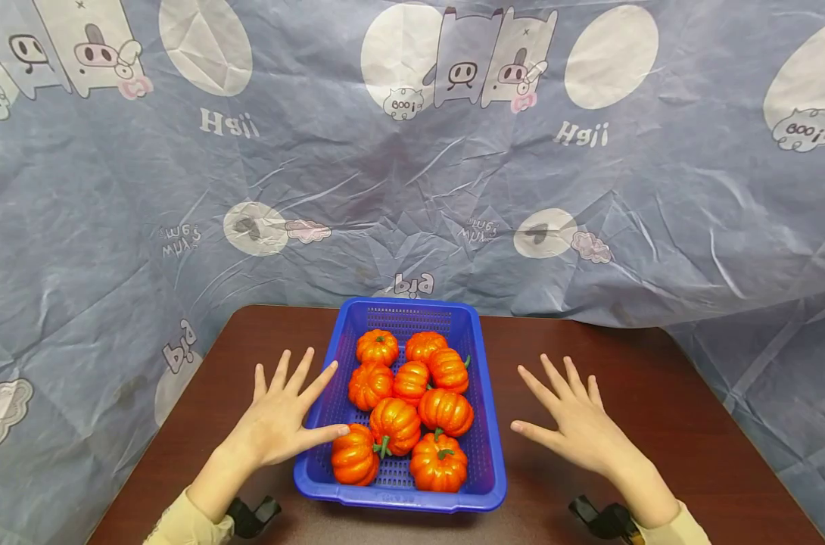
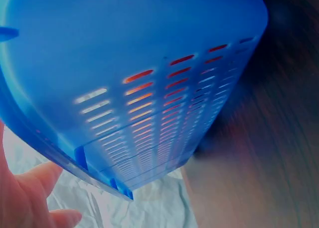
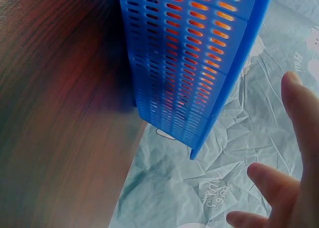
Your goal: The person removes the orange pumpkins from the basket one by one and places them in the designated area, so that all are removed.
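A blue plastic basket (image 1: 490, 424) with slotted walls holds several shiny orange toy pumpkins (image 1: 395, 426) with green stems. My left hand (image 1: 276, 420) is spread at the basket's left side, its thumb and index fingertip overlapping the rim in the head view; whether they touch it I cannot tell. To the right of the basket, my right hand (image 1: 576, 420) is spread with a gap between it and the rim, holding nothing. Both wrist views show the basket's outer side wall (image 2: 149, 103), with orange showing through the slots, and a few fingers (image 3: 274, 185).
The basket stands on a dark brown wooden table (image 1: 658, 393). A wrinkled grey-blue cloth (image 1: 399, 182) with cartoon prints hangs behind and around the table. Black straps with a camera mount (image 1: 252, 518) sit at both wrists.
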Available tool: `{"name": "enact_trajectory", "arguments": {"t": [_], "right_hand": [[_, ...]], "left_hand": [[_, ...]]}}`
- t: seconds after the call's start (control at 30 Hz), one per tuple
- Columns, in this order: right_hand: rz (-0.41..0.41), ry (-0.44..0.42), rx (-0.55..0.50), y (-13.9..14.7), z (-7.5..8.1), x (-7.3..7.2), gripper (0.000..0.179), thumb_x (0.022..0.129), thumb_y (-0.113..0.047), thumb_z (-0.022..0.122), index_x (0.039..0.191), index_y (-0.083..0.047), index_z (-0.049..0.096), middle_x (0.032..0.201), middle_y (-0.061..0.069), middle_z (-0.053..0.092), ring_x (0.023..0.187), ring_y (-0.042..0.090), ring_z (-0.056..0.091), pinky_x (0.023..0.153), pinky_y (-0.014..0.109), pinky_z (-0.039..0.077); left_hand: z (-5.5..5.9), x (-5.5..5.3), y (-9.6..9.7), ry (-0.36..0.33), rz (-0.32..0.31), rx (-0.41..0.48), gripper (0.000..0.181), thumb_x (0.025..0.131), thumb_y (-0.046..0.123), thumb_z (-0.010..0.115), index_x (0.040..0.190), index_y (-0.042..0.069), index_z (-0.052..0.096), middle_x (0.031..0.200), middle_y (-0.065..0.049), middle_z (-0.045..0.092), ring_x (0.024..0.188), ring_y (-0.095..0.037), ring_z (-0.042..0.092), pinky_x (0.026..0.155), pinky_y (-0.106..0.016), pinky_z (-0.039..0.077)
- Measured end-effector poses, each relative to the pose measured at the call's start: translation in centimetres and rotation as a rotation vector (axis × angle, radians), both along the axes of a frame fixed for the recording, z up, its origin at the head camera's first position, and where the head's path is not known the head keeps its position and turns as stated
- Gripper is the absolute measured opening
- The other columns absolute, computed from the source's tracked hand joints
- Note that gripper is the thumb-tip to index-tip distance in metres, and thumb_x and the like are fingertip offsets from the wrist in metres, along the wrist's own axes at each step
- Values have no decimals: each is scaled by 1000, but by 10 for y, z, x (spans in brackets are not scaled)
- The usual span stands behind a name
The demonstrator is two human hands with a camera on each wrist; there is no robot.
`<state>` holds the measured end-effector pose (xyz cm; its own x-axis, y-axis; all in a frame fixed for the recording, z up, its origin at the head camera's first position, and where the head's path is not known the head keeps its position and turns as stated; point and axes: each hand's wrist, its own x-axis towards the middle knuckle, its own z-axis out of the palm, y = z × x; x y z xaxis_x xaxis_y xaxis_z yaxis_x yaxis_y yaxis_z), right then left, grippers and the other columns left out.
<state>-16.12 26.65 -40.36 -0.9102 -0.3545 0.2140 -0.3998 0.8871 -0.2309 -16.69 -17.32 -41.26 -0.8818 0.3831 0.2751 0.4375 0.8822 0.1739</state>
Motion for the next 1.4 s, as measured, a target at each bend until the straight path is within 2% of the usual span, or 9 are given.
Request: {"name": "enact_trajectory", "arguments": {"t": [0.33,0.6,0.77,0.93,1.07,1.23,1.4], "right_hand": [[26,16,-24,-7,6,-8,79,83,-63,55,149,-29,27,153,14,19,140,39,6,106,62,8],[82,46,-74,-13,9,-19,82,82,-59,60,149,-24,29,151,14,25,131,39,33,98,60,29],[107,61,-127,-18,11,-27,77,81,-57,63,143,-19,40,147,11,35,127,34,41,97,55,34],[151,97,-171,-27,15,-36,69,79,-52,68,134,-13,52,139,8,45,124,29,45,96,49,38],[206,99,-226,-35,18,-46,64,79,-46,72,130,-11,56,133,7,52,121,26,48,96,47,39],[256,72,-293,-43,17,-59,61,78,-40,75,128,-11,57,127,7,57,118,25,51,96,46,40],[272,25,-345,-52,16,-69,59,76,-36,78,127,-12,59,123,4,59,112,22,55,93,44,44]], "left_hand": [[0,-1,-2,-16,3,87,88,78,72,52,149,25,29,154,-16,15,138,-45,10,103,-66,11],[-4,5,-4,-28,-9,224,79,81,64,56,148,33,28,154,-9,17,136,-37,23,103,-59,22],[-8,8,-3,-18,-5,337,76,81,59,62,146,39,29,154,-2,21,134,-33,30,98,-60,31],[-15,10,-3,6,9,466,70,80,51,68,142,33,41,150,2,30,131,-28,37,96,-58,34],[-23,11,-3,3,15,575,63,81,42,70,138,27,48,145,2,38,129,-25,40,95,-56,36],[-33,14,-1,-18,14,684,58,83,32,71,136,20,51,141,-2,43,123,-20,46,96,-50,38],[-42,15,3,-57,-15,825,52,84,18,71,133,18,54,139,-3,46,114,-21,54,89,-47,45]]}}
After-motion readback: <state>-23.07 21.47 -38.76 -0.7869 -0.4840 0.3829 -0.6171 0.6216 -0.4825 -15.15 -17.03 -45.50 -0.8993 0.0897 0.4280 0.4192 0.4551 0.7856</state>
